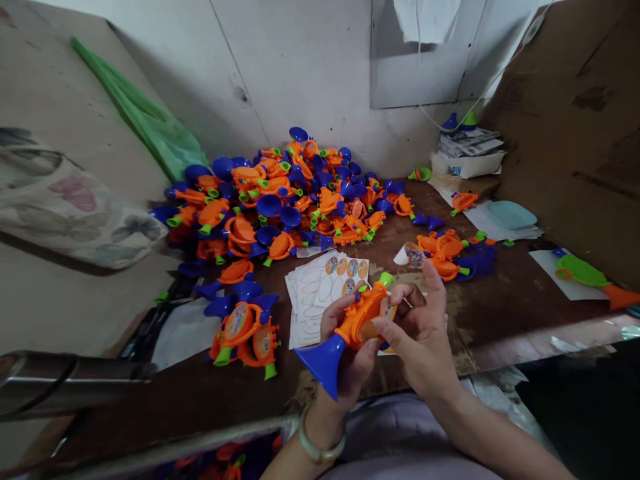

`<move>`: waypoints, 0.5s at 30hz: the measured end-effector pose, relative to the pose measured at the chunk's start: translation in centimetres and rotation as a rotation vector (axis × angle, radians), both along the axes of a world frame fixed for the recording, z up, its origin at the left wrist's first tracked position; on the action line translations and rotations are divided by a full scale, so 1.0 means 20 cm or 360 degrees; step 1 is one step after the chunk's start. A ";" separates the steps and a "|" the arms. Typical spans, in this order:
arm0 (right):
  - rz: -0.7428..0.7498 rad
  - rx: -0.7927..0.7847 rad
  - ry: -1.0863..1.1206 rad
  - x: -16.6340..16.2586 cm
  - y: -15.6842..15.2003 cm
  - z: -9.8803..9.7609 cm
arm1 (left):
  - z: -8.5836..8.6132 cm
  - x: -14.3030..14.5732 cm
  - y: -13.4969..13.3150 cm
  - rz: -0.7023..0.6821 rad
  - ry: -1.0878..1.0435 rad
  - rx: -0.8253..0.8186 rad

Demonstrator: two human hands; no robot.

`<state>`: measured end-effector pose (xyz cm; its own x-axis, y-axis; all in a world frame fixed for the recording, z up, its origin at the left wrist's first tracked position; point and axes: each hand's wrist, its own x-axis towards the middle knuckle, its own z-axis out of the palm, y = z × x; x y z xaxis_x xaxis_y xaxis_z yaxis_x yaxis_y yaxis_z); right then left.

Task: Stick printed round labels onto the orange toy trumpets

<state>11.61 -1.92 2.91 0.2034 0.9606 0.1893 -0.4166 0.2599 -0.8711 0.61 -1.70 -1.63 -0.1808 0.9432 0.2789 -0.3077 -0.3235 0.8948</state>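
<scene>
My left hand (350, 363) is closed around an orange toy trumpet (364, 312) with a blue bell and a green mouthpiece, held above the table's front part. At the trumpet's oval side, my right hand (423, 333) pinches an orange oval sticker (390, 311) between thumb and fingers. How much of the sticker touches the toy I cannot tell. Behind the left hand lies a stack of sticker sheets (313, 293), with some printed ovals left on the top one and other ovals blank. Two trumpets with stickers on them (245, 333) lie to the left.
A large heap of toy trumpets (300, 190) fills the back left of the brown table (480, 320). A smaller group (443, 247) lies right of centre. Further right are a light blue lid (511, 215) and a green toy trumpet (583, 271). A metal cylinder (70, 383) juts in at left.
</scene>
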 end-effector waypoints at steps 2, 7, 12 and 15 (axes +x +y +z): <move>0.0007 -0.0005 0.0021 0.00 0.00 0.00 | 0.02 0.00 0.00 0.0012 -0.0023 -0.0030; 0.0005 0.0000 0.0026 -0.01 0.00 -0.01 | 0.05 0.00 0.00 0.0009 -0.0016 -0.0047; -0.0014 0.0009 -0.0018 -0.01 0.00 -0.02 | 0.06 0.01 -0.02 -0.0007 -0.0106 -0.0091; -0.0015 0.0015 0.0005 -0.01 0.00 -0.02 | 0.06 0.01 -0.02 -0.0007 -0.0137 -0.0119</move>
